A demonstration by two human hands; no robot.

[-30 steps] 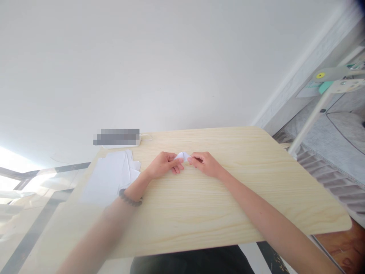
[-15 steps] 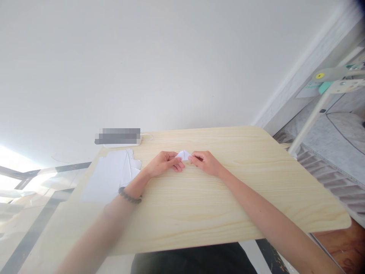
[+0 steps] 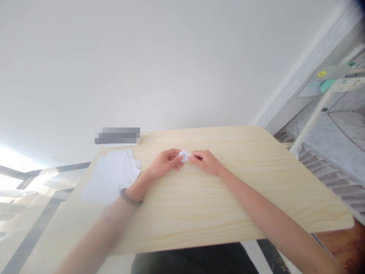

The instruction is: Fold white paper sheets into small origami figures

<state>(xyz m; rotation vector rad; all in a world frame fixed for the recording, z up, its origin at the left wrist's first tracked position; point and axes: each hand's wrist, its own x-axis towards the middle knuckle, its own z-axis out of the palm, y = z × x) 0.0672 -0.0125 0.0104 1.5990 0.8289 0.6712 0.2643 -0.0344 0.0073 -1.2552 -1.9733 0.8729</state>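
A small piece of folded white paper (image 3: 186,155) is held between my two hands, above the middle of the table. My left hand (image 3: 167,161) pinches its left side between thumb and fingers, covering part of it. On the other side, my right hand (image 3: 205,161) grips the right corner with thumb and curled index finger. White paper sheets (image 3: 107,175) lie in a loose, overlapping pile on the table, left of my left forearm.
The light wooden table (image 3: 245,205) stands against a pale wall (image 3: 182,68). A blurred-out object (image 3: 118,136) on a white base, with a cable, sits at the back left corner. A white metal frame (image 3: 312,114) rises beyond the right edge.
My left thumb and fingers have shifted slightly over the folded paper, and its peak looks lower and more tilted. My right hand keeps its pinch nearly in place.
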